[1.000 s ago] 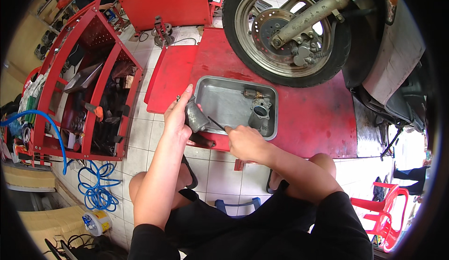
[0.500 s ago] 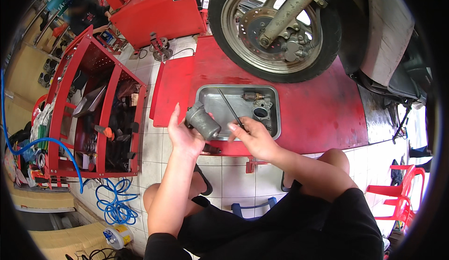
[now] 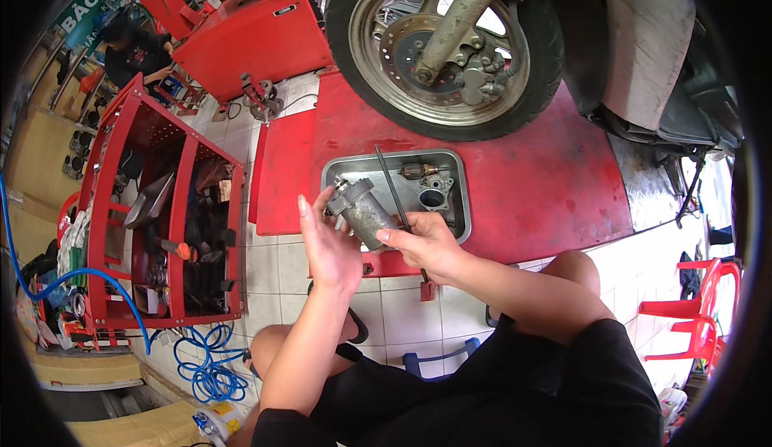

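A grey metal starter motor [image 3: 368,214], a cylinder with a flanged end and a short shaft, is held tilted above the near side of a metal tray [image 3: 330,173]. My left hand [image 3: 331,246] supports it from the left, its fingers partly hidden behind it. My right hand [image 3: 430,246] grips a long thin dark rod [image 3: 389,175], while its thumb presses on the motor's lower end. The rod slants over the tray and sticks out below the hand. Inside the tray, towards the right, lie an armature with copper-coloured windings [image 3: 420,171] and a metal casting with a round bore [image 3: 433,197].
The tray sits on a red platform [image 3: 531,197], beneath a motorcycle's front wheel [image 3: 450,117]. Left stands a red tool cart [image 3: 173,286] beside a coiled blue hose [image 3: 205,366]. A red chair [image 3: 691,308] is at right. Another person [image 3: 133,53] is at far left.
The motor has turned so its shaft end faces up and left. My right hand has come in against it, and the rod stands steeper. The whole view has shifted slightly.
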Motion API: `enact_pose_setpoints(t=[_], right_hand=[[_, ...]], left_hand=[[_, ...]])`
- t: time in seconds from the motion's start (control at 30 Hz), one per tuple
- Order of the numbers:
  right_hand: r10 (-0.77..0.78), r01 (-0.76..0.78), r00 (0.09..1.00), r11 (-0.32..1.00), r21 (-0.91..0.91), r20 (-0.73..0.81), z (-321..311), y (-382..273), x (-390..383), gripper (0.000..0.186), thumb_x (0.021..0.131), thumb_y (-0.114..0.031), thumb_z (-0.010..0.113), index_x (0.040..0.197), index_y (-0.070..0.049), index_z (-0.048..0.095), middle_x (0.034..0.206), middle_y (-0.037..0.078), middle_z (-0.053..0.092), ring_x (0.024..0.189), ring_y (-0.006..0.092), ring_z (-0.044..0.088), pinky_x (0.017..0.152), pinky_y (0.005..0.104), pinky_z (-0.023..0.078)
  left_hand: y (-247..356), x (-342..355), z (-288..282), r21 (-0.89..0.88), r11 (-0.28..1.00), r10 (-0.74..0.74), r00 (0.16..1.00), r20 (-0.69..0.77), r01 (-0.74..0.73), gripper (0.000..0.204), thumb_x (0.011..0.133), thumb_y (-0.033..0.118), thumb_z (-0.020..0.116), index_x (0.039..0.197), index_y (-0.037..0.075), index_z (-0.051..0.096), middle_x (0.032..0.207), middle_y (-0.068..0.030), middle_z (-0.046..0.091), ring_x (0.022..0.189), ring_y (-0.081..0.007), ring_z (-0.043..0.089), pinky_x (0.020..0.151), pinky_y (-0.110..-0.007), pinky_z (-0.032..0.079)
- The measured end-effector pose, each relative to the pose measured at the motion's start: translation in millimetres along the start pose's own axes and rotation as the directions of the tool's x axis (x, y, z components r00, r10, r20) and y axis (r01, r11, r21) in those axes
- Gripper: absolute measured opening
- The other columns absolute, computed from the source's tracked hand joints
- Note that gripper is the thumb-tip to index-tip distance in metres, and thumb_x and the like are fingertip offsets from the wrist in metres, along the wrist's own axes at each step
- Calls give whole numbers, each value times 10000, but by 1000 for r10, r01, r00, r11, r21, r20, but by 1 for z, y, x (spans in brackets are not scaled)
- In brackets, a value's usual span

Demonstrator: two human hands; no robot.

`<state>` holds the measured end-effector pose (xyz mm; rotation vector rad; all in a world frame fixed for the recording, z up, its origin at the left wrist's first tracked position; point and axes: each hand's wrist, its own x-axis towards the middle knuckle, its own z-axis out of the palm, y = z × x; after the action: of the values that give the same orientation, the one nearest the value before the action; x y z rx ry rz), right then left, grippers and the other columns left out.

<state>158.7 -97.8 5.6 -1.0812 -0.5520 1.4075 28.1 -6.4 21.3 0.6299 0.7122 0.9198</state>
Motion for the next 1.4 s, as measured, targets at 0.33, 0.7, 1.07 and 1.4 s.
enact_pose_setpoints(t=[0.33, 0.7, 1.07, 1.4], right_hand=[[-120, 66, 993, 658, -750, -17, -5, -21, -16, 377, 1002, -315, 557, 962, 46, 661, 673, 171, 645, 644, 296, 673, 643, 404, 515], [29, 120, 981, 695, -709, 194, -5, -8, -33, 270, 1041, -223, 494, 1040, 13, 625, 721, 117, 669, 701, 259, 690, 667, 393, 532], [140, -63, 973, 926, -373, 182, -4, -10, -27, 253, 1060, -149, 471, 1234, 6, 568, 706, 48, 593, 510, 59, 474, 472, 236, 384], [178, -121, 974, 930, -348, 139, -21, -2, -24, 272, 1065, -164, 454, 1214, 23, 583, 702, 50, 601, 506, 29, 401, 459, 200, 312]], left_hand=[[-9, 25, -21, -324, 913, -288, 955, -77, 249, 540, 919, 602, 633, 1007, 71, 589, 893, -107, 631, 830, -232, 634, 825, -392, 560], [-1, 39, -36, -382, 905, -216, 976, -40, 184, 486, 867, 562, 729, 955, 91, 649, 829, -89, 661, 779, -229, 658, 779, -391, 576], [-15, 38, -33, -270, 947, -214, 967, -137, 171, 474, 861, 545, 746, 961, 99, 619, 830, -69, 639, 773, -217, 656, 751, -374, 580], [-20, 38, -32, -328, 927, -236, 962, -139, 180, 462, 852, 527, 766, 965, 104, 619, 823, -66, 649, 759, -203, 664, 715, -360, 584]])
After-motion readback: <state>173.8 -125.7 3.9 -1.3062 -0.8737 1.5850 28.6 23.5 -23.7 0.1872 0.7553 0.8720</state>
